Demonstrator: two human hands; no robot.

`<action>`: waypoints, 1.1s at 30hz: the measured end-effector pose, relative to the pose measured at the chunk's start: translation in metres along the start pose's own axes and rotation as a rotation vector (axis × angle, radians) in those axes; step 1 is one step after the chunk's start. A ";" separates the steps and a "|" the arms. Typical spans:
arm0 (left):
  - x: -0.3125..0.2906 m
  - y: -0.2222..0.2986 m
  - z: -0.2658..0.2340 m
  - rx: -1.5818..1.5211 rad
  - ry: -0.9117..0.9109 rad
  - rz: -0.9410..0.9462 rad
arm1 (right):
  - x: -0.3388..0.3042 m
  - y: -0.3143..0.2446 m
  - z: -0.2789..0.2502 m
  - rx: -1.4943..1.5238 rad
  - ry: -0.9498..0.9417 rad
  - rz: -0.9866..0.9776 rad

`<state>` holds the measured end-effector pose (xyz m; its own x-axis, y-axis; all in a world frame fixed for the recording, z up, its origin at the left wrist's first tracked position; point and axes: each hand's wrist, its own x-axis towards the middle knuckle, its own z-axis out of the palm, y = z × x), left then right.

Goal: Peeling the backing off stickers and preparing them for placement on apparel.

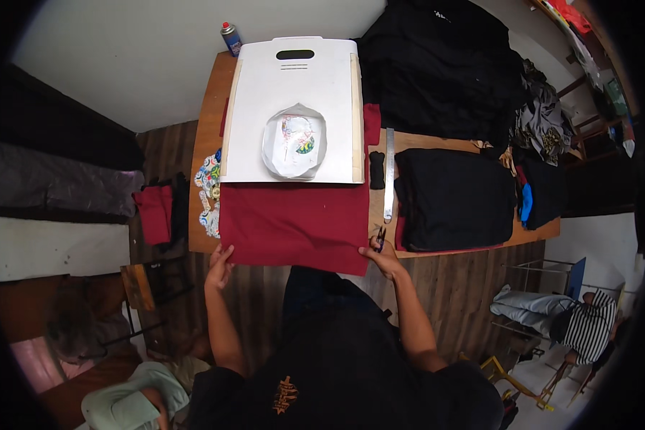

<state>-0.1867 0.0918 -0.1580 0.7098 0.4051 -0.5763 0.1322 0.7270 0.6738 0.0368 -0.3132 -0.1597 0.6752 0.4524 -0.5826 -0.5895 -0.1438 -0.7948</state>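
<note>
A dark red cloth stretches toward me over the table's front edge. My left hand pinches its near left corner. At the near right corner, my right hand grips the cloth, and small dark thread snips stick up from the same hand. Lying over the far part of the cloth is a white board with a slot handle and tape strips down its sides. On the board sits a round, paper-walled container with printed round labels in it.
A metal ruler and a small black roll lie right of the board. Folded black garments are stacked beyond. Loose round labels lie at the left, a spray can behind. Other people are at lower left and right.
</note>
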 end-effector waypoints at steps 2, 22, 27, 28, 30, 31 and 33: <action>0.019 -0.014 -0.035 0.576 0.217 0.029 | 0.006 0.006 -0.004 -0.186 0.058 -0.002; 0.104 -0.143 0.150 1.365 0.564 0.795 | -0.008 0.070 -0.016 -0.396 0.315 -0.170; 0.028 -0.225 0.221 1.298 -0.970 0.733 | -0.039 0.096 -0.041 -0.274 0.464 -0.174; 0.015 -0.213 0.233 1.323 -1.252 0.746 | -0.044 0.102 -0.046 -0.228 0.547 -0.223; 0.023 -0.210 0.221 1.296 -1.177 0.789 | -0.055 0.096 -0.047 -0.234 0.594 -0.171; 0.028 -0.206 0.212 1.267 -1.107 0.828 | -0.059 0.092 -0.048 -0.220 0.607 -0.138; 0.050 -0.181 0.213 1.275 -0.623 0.978 | -0.068 0.100 -0.058 -0.215 0.644 -0.098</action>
<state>-0.0278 -0.1378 -0.2096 0.9548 -0.0885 0.2836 -0.2745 -0.6278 0.7284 -0.0427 -0.4094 -0.2095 0.8893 -0.1320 -0.4379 -0.4559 -0.3304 -0.8264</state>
